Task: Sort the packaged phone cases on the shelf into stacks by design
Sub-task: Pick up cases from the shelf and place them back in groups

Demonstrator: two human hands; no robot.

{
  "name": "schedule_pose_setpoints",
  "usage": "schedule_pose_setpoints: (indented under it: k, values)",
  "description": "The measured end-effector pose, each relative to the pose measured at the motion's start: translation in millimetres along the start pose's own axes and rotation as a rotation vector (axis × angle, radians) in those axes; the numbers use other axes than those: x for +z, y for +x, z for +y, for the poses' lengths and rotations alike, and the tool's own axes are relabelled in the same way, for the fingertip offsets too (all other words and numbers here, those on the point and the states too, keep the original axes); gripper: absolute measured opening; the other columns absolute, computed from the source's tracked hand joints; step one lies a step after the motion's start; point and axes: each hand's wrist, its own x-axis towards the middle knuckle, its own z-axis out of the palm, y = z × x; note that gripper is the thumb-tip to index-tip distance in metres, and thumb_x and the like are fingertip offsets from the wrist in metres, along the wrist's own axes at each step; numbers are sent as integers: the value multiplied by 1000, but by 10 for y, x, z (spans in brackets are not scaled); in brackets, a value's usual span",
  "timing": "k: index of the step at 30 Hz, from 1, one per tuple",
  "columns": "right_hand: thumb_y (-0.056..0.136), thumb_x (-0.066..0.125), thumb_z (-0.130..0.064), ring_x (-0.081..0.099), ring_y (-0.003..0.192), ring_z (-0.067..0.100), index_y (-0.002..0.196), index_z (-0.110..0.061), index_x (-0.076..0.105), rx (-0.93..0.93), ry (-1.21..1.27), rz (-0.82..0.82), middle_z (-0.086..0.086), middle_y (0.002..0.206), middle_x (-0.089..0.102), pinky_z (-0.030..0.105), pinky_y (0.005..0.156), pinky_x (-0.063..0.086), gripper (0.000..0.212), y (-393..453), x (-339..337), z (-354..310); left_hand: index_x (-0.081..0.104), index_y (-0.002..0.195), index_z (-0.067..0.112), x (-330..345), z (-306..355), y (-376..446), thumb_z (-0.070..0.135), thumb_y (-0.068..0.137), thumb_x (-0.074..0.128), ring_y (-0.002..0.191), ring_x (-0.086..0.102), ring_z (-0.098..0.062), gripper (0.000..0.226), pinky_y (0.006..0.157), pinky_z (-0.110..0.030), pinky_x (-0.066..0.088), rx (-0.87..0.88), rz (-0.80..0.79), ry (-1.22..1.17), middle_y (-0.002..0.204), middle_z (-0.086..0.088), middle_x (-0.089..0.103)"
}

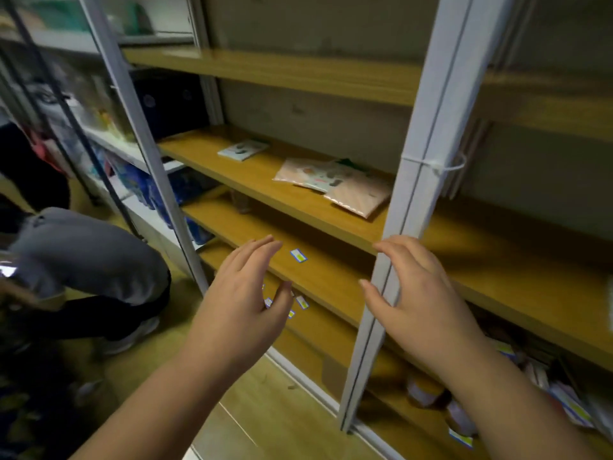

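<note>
A loose pile of pinkish packaged phone cases [335, 184] lies on the middle wooden shelf [265, 190], partly overlapping one another. One separate pale packaged case [243, 149] rests further back on the left of the same shelf. My left hand [238, 300] hovers open below and in front of the shelf edge, holding nothing. My right hand [421, 293] is also open, its fingers spread around the grey upright post [391, 227]. Both hands are well short of the packages.
Lower shelves carry small blue-and-yellow labels [298, 255] on their edges, and packaged goods [564, 403] lie at the bottom right. A crouching person in grey [83, 260] is on the floor to the left. A neighbouring rack [109, 141] on the left holds more stock.
</note>
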Motion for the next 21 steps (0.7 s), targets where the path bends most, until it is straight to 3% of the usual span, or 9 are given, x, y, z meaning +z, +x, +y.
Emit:
schedule_pose_setpoints:
  k: [12,21]
  values:
    - [91,61,-41,35,130,-1,139,-30,46,-37,23,-27,-17,138,42,16,104,25,52,932,727,-498,32,152,33,-166,-812,662,41,94,54,146,19,0,62,116,-26,23,-44,-12,1,156,18,33]
    - [90,63,-43,42,127,9,136,-27,50,2,51,-24,-12,134,47,28,107,35,50,2115,1292,-452,33,152,31,-164,-1371,1751,38,95,55,146,22,-3,62,116,-28,25,-33,-54,110,156,14,35]
